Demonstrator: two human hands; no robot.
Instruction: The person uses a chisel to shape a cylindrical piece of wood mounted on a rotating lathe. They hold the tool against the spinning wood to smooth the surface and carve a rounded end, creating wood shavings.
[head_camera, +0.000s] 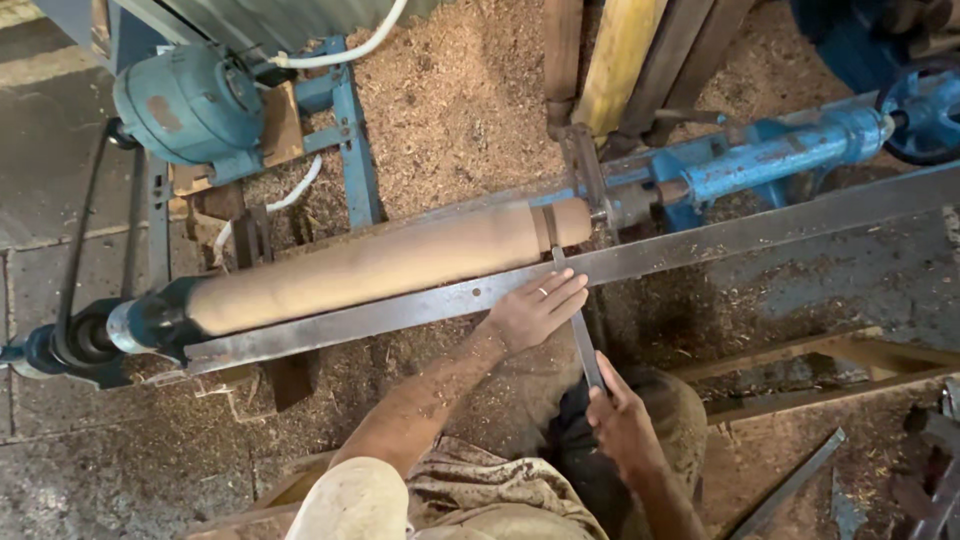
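Note:
A long tan wooden cylinder (380, 265) is mounted on a blue lathe, blurred as if spinning, with a dark groove near its right end. A flat steel tool rest bar (700, 245) runs in front of it. My left hand (530, 310) lies flat with fingers spread on the bar, pressing down a long thin metal chisel (575, 320). The chisel tip reaches the groove. My right hand (620, 420) grips the chisel's lower end, close to my body.
A teal electric motor (185, 100) stands at upper left with a belt to the headstock (90, 340). The blue tailstock (760, 160) sits at right. Sawdust covers the floor. Wooden planks (615, 60) lean at top. A metal strip (790, 480) lies lower right.

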